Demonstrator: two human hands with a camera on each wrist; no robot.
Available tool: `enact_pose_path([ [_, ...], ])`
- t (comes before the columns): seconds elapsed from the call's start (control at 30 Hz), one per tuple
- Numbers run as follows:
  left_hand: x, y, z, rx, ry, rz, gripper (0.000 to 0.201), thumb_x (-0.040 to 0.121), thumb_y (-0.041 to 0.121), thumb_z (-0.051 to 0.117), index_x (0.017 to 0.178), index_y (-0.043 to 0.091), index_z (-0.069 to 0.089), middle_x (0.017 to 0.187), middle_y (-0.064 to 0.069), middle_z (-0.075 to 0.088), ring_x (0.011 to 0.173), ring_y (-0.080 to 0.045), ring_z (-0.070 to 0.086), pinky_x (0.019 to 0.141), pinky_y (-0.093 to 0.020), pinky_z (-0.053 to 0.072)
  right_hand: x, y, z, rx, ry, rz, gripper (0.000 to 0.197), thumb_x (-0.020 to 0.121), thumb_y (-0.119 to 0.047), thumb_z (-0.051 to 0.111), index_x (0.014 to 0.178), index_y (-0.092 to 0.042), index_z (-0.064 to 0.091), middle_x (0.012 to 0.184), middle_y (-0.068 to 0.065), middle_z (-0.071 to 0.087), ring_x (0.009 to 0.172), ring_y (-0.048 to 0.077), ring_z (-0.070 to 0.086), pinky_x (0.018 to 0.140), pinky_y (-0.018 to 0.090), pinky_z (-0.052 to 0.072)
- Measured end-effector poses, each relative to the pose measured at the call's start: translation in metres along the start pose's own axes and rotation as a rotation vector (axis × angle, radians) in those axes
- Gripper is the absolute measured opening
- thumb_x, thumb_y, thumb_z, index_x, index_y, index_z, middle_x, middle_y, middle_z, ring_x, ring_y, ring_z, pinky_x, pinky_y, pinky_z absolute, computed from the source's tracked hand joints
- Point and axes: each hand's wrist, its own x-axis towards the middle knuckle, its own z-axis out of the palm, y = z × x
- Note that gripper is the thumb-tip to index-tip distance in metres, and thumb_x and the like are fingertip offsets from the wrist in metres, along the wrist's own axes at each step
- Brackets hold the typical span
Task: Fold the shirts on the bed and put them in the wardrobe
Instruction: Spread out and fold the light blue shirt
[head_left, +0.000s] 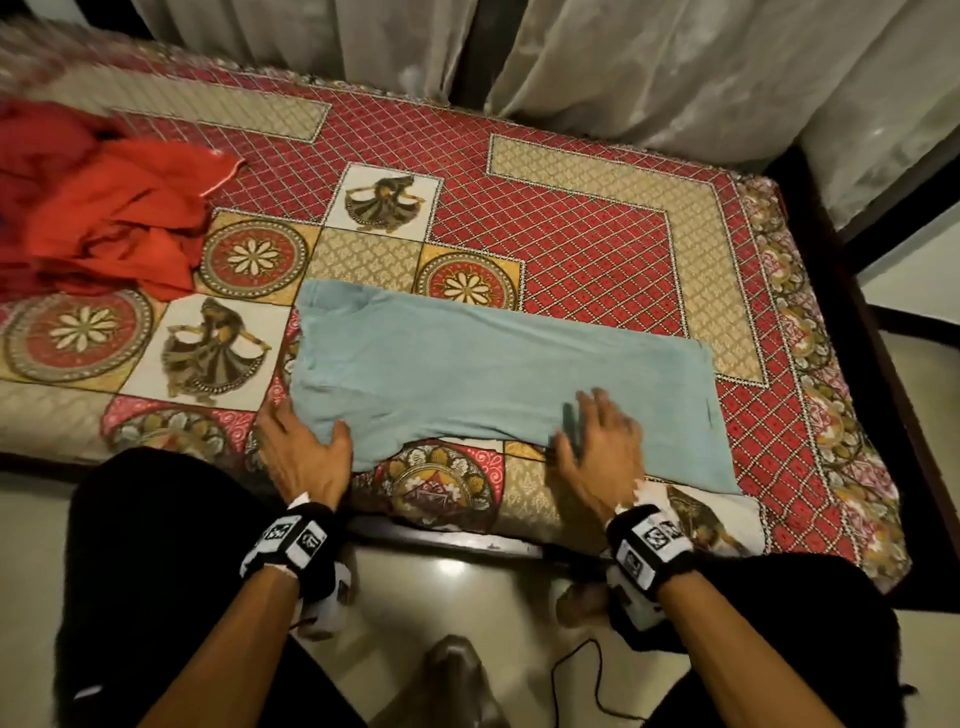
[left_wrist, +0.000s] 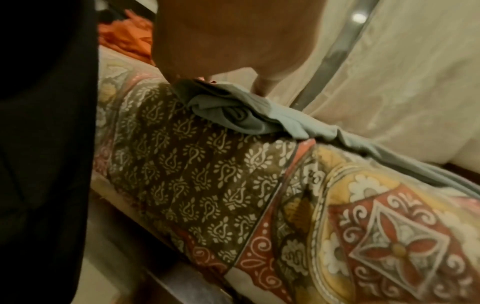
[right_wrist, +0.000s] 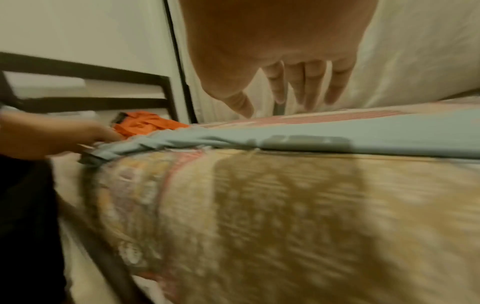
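We stand at the near edge of a bed (head_left: 597, 218) covered in a red and gold patterned sheet. A light blue shirt (head_left: 493, 364) lies flat across it, already narrowed into a long strip running left to right. Our left hand (head_left: 304, 457) pinches the strip's bunched near-left corner, thumb on top and fingers tucked beneath. Our right hand (head_left: 597, 441) hovers just above the near edge with fingers spread and straight, holding nothing. A crumpled red shirt (head_left: 98, 208) waits at the far left. No wardrobe is in view. To fold well, we judge the right hand should press the cloth flat as an anchor while the left carries its end across, keeping both long edges aligned and smoothing creases.
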Motion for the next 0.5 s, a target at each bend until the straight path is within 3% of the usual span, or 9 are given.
enact_pose_path([
  [0.03, -0.002, 0.000, -0.004, -0.024, 0.029, -0.031, 0.074, 0.076, 0.037, 0.063, 0.135, -0.005, 0.050, 0.141, -0.029, 0.045, 0.131, -0.046, 0.043, 0.109, -0.058, 0.035, -0.004, -0.030, -0.004, 0.113, 0.011, -0.053, 0.043, 0.097, -0.042, 0.054, 0.135, -0.021, 0.057, 0.135, 0.009, 0.063, 0.117, 0.025, 0.062, 0.099, 0.038, 0.047],
  [0.07, -0.004, -0.001, -0.007, -0.032, 0.043, -0.048, 0.067, 0.075, 0.033, 0.067, 0.129, -0.005, 0.054, 0.135, -0.029, 0.050, 0.126, -0.046, 0.046, 0.106, -0.056, 0.037, -0.010, -0.060, -0.006, 0.213, -0.007, -0.061, 0.029, 0.094, -0.037, 0.060, 0.119, -0.025, 0.068, 0.113, 0.003, 0.074, 0.096, 0.020, 0.068, 0.081, 0.030, 0.051],
  [0.1, -0.006, -0.002, -0.008, -0.036, 0.039, -0.072, 0.058, 0.077, 0.028, 0.072, 0.123, -0.004, 0.057, 0.130, -0.028, 0.053, 0.123, -0.045, 0.048, 0.104, -0.054, 0.038, -0.015, -0.086, 0.001, 0.315, -0.052, -0.026, 0.019, 0.091, -0.036, 0.063, 0.103, -0.026, 0.074, 0.092, -0.003, 0.077, 0.077, 0.015, 0.067, 0.069, 0.025, 0.046],
  [0.13, -0.010, -0.001, -0.009, -0.065, 0.016, -0.121, 0.051, 0.078, 0.025, 0.076, 0.119, -0.001, 0.060, 0.126, -0.027, 0.055, 0.121, -0.043, 0.050, 0.103, -0.051, 0.040, -0.020, -0.109, 0.009, 0.428, -0.108, 0.047, 0.018, 0.087, -0.037, 0.064, 0.091, -0.024, 0.077, 0.078, -0.006, 0.075, 0.066, 0.011, 0.065, 0.064, 0.023, 0.044],
  [0.17, -0.012, -0.004, -0.015, -0.113, -0.003, -0.198, 0.045, 0.078, 0.023, 0.078, 0.116, 0.003, 0.062, 0.123, -0.024, 0.058, 0.118, -0.041, 0.053, 0.101, -0.047, 0.042, -0.024, -0.135, 0.022, 0.588, -0.180, 0.154, 0.022, 0.084, -0.041, 0.064, 0.084, -0.023, 0.078, 0.072, -0.007, 0.075, 0.063, 0.010, 0.065, 0.063, 0.024, 0.048],
  [0.23, -0.021, -0.004, -0.013, -0.236, -0.022, -0.332, 0.036, 0.078, 0.022, 0.081, 0.108, 0.010, 0.066, 0.115, -0.019, 0.065, 0.109, -0.038, 0.061, 0.094, -0.041, 0.046, -0.022, -0.170, 0.045, 0.994, -0.347, 0.493, 0.028, 0.084, -0.044, 0.068, 0.081, -0.017, 0.077, 0.077, -0.002, 0.077, 0.067, 0.015, 0.071, 0.069, 0.033, 0.060],
  [0.3, -0.025, -0.005, -0.018, -0.332, -0.036, -0.414, 0.031, 0.076, 0.022, 0.084, 0.101, 0.013, 0.068, 0.105, -0.016, 0.071, 0.099, -0.034, 0.066, 0.088, -0.037, 0.048, -0.016, -0.205, 0.058, 1.393, -0.405, 0.753, 0.017, 0.091, -0.024, 0.073, 0.081, -0.011, 0.070, 0.078, 0.011, 0.076, 0.060, 0.020, 0.069, 0.055, 0.030, 0.058],
  [0.4, -0.025, -0.009, -0.020, -0.535, -0.080, -0.557, 0.031, 0.075, 0.011, 0.085, 0.101, 0.011, 0.068, 0.093, -0.012, 0.073, 0.086, -0.026, 0.067, 0.084, -0.033, 0.053, -0.009, -0.236, 0.065, 1.452, -0.293, 0.872, 0.018, 0.087, -0.014, 0.078, 0.083, -0.008, 0.062, 0.065, 0.011, 0.072, 0.049, 0.018, 0.067, 0.044, 0.024, 0.050],
  [0.5, -0.025, -0.013, -0.025, -0.746, -0.142, -0.695, 0.033, 0.067, 0.000, 0.081, 0.098, 0.004, 0.072, 0.090, -0.014, 0.075, 0.085, -0.030, 0.072, 0.085, -0.044, 0.060, -0.006, -0.240, 0.066, 1.370, -0.263, 0.881, 0.023, 0.085, -0.011, 0.078, 0.070, -0.009, 0.061, 0.058, 0.005, 0.069, 0.041, 0.013, 0.057, 0.044, 0.023, 0.046],
])
